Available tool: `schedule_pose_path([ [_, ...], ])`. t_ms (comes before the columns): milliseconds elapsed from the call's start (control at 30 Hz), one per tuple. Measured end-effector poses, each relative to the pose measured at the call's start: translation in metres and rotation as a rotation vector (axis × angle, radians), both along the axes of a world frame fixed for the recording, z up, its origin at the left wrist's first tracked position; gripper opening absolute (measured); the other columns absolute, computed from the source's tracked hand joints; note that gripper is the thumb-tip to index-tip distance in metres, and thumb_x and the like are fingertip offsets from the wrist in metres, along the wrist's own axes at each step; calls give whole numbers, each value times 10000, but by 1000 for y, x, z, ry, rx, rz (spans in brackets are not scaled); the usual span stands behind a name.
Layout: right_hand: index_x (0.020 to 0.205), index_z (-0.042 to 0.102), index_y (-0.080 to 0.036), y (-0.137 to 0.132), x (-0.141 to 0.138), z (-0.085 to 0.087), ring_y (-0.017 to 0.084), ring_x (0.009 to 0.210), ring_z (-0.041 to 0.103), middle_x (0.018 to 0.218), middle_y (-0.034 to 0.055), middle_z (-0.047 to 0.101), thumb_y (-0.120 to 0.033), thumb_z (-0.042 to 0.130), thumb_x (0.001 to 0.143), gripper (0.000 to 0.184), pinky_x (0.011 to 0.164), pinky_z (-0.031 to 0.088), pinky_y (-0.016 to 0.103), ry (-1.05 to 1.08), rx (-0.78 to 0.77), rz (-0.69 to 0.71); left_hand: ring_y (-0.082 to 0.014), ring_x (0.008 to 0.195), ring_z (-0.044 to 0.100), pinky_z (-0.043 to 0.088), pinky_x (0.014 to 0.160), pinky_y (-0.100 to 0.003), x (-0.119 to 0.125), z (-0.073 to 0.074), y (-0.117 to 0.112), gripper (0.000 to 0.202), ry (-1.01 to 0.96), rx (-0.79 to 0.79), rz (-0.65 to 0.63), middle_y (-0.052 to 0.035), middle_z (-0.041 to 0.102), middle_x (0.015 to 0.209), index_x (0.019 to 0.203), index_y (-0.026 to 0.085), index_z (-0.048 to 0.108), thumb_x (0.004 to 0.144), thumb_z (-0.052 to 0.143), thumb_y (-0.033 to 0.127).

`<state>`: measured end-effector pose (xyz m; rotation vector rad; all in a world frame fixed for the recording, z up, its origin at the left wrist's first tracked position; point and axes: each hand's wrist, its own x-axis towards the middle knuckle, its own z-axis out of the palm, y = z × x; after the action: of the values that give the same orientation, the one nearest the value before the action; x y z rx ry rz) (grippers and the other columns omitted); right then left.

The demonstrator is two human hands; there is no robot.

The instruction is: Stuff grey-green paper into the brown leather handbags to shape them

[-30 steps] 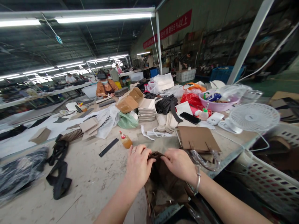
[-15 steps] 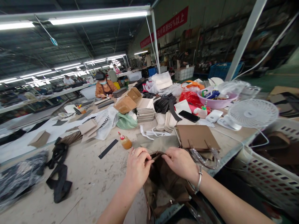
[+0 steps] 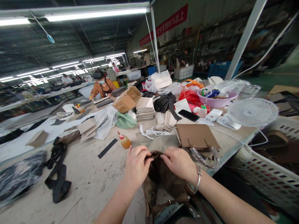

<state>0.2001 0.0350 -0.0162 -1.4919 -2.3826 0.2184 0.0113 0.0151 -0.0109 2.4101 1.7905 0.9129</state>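
Note:
A dark brown bag (image 3: 164, 183) lies at the near edge of the worktable (image 3: 93, 174), its mouth facing away from me. My left hand (image 3: 136, 166) pinches the left side of the bag's top rim with curled fingers; a ring shows on one finger. My right hand (image 3: 178, 163), a silver bangle at its wrist, grips the rim just to the right, fingers folded over the edge. Both hands almost touch above the opening. A small glue bottle (image 3: 124, 140) with a red tip stands just beyond my left hand.
A flat brown bag (image 3: 196, 137) and a white desk fan (image 3: 251, 113) lie to the right. Black straps (image 3: 57, 169) and a black strip (image 3: 107, 148) rest on the left. Stacked panels (image 3: 144, 110), boxes, a phone (image 3: 188, 115) and a pink basin (image 3: 216, 101) crowd the far side. A seated person (image 3: 101, 87) works beyond.
My hands stay on the bag's rim, with the fingers shifting slightly and the rim drawn a little closer together. The view has drifted slightly.

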Motion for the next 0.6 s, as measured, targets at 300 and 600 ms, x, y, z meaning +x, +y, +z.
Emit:
schedule_pose_path([
  [300, 703, 640, -198, 3, 1, 2, 151, 722, 598, 739, 23, 649, -407, 452, 926, 359, 618, 336, 266, 26, -11, -1, -178, 866, 597, 380, 964, -447, -2, -2, 8, 125, -63, -108, -56, 18, 640, 854, 778, 210, 614, 728, 726, 185],
  [600, 1062, 661, -291, 7, 8, 8, 152, 717, 586, 796, -9, 639, -589, 681, 705, 466, 622, 382, 241, 193, -59, 111, -164, 835, 580, 444, 756, -298, -1, -2, 8, 60, -117, -145, -59, -3, 617, 862, 746, 199, 614, 776, 654, 166],
])
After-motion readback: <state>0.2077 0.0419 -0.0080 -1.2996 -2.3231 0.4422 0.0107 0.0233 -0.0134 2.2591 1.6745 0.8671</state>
